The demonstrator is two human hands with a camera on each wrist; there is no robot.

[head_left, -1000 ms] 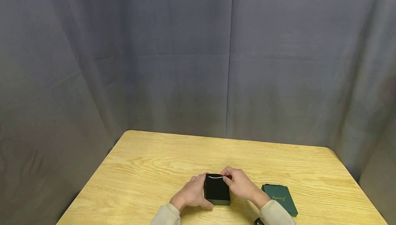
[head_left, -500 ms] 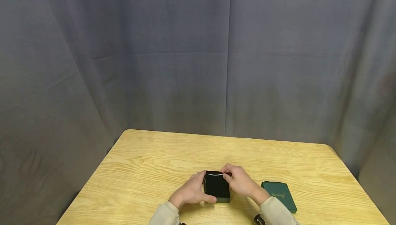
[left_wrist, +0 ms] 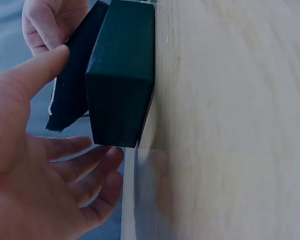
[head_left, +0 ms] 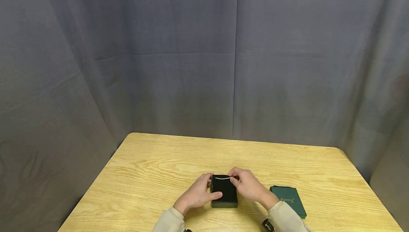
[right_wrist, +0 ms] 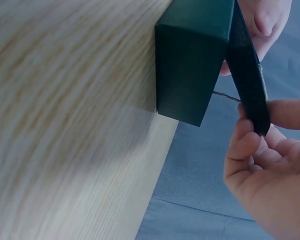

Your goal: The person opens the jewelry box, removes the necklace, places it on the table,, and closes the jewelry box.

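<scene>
A small dark green box [head_left: 224, 205] lies on the table between the two hands. Its black insert pad [head_left: 228, 190] is tilted, its far end lifted out of the box in both wrist views. A thin silver chain [head_left: 222, 178] crosses the pad near that end; in the right wrist view a strand of chain [right_wrist: 226, 96] also runs behind the pad. My right hand [head_left: 250, 186] pinches the pad's far right corner between thumb and fingers. My left hand [head_left: 198, 193] rests its thumb on the pad, with its loosely bent fingers by the box's left side.
The green lid [head_left: 289, 200] with gold lettering lies to the right, beside the right forearm. The wooden table [head_left: 166, 157] reaches back to grey curtains [head_left: 185, 93].
My left thumb has moved from the box's near edge up onto the pad. The right hand keeps its pinch on the pad's corner. The view has shifted slightly.
</scene>
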